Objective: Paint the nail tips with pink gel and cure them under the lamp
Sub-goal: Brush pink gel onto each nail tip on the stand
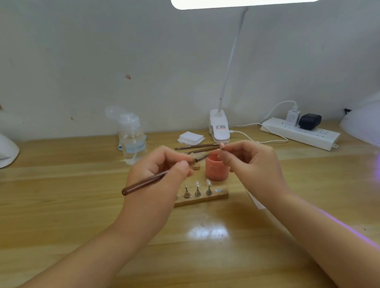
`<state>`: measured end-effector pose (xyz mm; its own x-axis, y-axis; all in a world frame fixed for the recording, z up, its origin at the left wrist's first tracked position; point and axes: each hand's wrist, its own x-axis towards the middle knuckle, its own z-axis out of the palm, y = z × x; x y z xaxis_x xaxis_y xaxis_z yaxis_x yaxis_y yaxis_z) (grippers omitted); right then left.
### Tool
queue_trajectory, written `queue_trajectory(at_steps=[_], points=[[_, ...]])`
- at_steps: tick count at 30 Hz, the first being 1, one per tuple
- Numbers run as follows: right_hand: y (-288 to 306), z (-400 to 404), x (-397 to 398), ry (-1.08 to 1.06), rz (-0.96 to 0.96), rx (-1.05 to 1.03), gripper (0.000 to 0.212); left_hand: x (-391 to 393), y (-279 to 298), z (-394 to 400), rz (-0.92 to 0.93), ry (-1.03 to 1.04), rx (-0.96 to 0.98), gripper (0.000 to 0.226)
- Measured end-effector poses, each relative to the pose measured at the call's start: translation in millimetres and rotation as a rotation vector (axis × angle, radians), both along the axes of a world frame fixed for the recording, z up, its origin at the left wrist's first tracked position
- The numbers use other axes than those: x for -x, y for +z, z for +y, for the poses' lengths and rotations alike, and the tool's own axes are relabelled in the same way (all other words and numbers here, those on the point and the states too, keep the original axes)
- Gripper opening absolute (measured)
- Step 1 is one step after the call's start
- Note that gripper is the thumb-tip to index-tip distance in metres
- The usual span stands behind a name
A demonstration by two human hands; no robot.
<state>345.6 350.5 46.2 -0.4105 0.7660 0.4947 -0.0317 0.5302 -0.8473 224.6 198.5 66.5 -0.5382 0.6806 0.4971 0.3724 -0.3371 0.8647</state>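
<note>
Nail tips (197, 185) stand on little pegs in a wooden holder (220, 195) on a shiny wooden table (53, 211) by a white wall (87, 61). The holder sits near the middle, just below both hands. The left hand (161, 168) grips a brown brush (142, 185). The right hand (251, 161) pinches one small nail tip (222, 145) above a pink gel jar (216, 168). A curing lamp (371, 125) glows purple at far right.
</note>
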Motion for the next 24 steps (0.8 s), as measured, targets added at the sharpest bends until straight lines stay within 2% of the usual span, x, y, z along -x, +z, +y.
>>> queue_trajectory(at_steps=[4,9,12,16,17,20,24], points=[[-12,7,-7,-0.114,-0.033,-0.058,0.013,9,16,11,-0.012,0.1,0.054,0.022],[-15,10,-6,-0.175,-0.002,-0.152,0.02,18,44,54,0.206,0.16,0.438,0.017],[-19,14,-6,-0.195,-0.018,-0.154,0.015,19,61,82,0.327,0.173,0.494,0.024],[-22,19,-6,-0.204,-0.01,-0.128,0.014,17,66,111,0.463,0.145,0.62,0.006],[-23,19,-5,-0.198,-0.016,-0.123,0.013,16,64,117,0.49,0.143,0.655,0.009],[-24,19,-2,-0.176,-0.042,-0.126,0.016,16,56,127,0.52,0.117,0.747,0.028],[-25,21,-2,-0.161,-0.045,-0.138,0.014,18,44,128,0.476,0.078,0.817,0.021]])
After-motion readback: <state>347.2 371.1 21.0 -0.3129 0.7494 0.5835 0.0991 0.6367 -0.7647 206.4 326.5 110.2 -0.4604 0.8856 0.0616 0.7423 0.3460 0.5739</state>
